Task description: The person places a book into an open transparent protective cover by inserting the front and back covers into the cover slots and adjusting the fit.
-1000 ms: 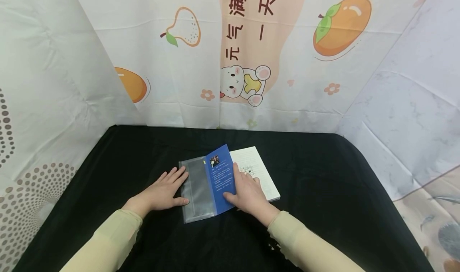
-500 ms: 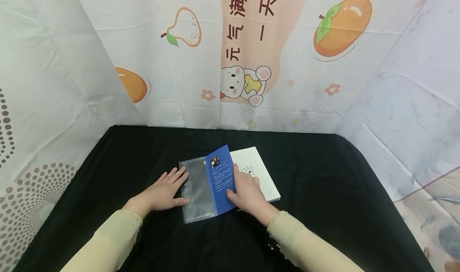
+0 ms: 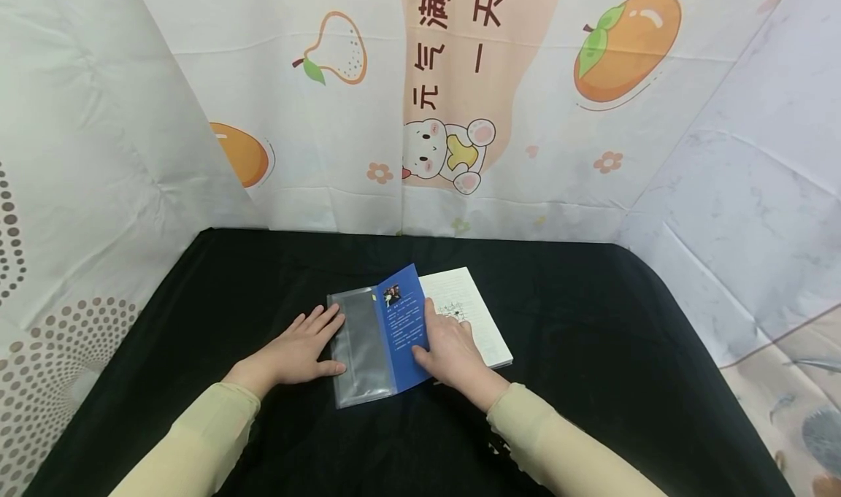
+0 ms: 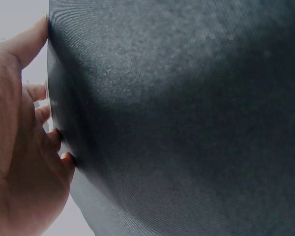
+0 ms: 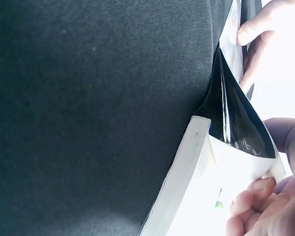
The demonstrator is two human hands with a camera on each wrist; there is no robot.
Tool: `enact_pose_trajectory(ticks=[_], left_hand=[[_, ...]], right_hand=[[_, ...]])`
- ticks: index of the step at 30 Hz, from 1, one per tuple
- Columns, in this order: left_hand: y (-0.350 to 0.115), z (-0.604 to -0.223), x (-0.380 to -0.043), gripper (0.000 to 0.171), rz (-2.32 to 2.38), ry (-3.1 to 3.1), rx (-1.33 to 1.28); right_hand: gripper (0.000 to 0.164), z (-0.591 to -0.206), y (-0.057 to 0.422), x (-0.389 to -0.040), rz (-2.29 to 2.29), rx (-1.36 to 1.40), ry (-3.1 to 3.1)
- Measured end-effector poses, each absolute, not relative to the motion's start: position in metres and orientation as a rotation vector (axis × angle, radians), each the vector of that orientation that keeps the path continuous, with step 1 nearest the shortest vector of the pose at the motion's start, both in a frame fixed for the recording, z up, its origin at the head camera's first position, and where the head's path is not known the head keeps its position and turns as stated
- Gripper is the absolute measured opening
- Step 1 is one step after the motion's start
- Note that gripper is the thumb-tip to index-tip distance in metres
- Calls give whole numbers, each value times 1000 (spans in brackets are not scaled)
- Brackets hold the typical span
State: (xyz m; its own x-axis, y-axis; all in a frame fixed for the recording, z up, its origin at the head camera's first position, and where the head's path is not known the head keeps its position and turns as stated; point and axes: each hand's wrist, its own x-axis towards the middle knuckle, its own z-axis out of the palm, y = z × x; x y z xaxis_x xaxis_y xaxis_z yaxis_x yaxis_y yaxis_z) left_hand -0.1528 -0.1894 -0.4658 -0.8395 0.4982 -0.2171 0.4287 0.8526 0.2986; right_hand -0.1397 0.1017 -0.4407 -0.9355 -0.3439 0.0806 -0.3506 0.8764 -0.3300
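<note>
An open book (image 3: 482, 311) with white pages lies on a black cloth, a small drawing on its top page. To its left a blue cover flap (image 3: 402, 322) with white print and a photo stands partly raised, and past it spreads a clear plastic book cover (image 3: 364, 351). My left hand (image 3: 289, 355) rests on the plastic's left edge with fingers spread. My right hand (image 3: 456, 351) pinches the flap's right edge, thumb on the blue side; the right wrist view shows curled fingers (image 5: 248, 204) at the flap's other side.
Black cloth (image 3: 591, 380) covers the table around the book. A white curtain (image 3: 315, 132) with fruit prints hangs behind the table, and pale sheets (image 3: 736, 212) close off the sides. A small pale pattern shows by the right sleeve (image 3: 545, 431).
My right thumb has shifted slightly to the right on the blue flap since the earliest frame. The left hand, book and plastic cover stay where they were.
</note>
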Motion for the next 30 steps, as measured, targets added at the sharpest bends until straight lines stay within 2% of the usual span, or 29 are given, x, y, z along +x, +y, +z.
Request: enact_pose_trajectory(ticks=[30], left_hand=[[-188,-464,-152,87,343,2744,700]], right_hand=[[85,-438,99,-138,394,645,-2936]])
